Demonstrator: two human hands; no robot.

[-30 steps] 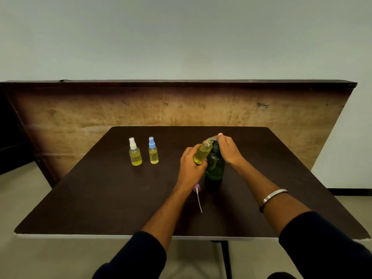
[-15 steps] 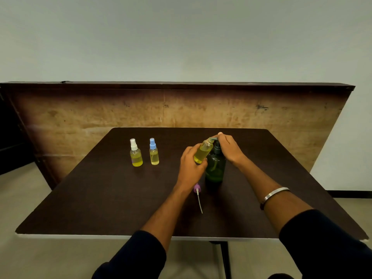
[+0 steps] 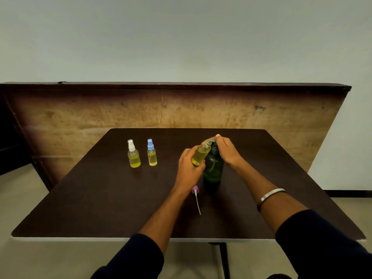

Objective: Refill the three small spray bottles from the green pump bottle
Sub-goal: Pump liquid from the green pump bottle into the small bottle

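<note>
Dark and matte, the counter (image 3: 100, 198) stands before a worn wooden board (image 3: 80, 117) and a pale wall. My left hand (image 3: 188, 171) grips an uncapped spray bottle (image 3: 200, 154) of yellow liquid, tilted so its mouth meets the spout of the green pump bottle (image 3: 213, 168), which stands upright on the counter just right of that hand. My right hand (image 3: 226, 150) rests on the pump head, fingers curled over it. The purple spray cap (image 3: 195, 190) with its dip tube lies on the counter near my left wrist. Well to the left stand two capped spray bottles side by side, a white-capped bottle (image 3: 133, 155) and a blue-capped bottle (image 3: 152, 154), both holding yellow liquid.
</note>
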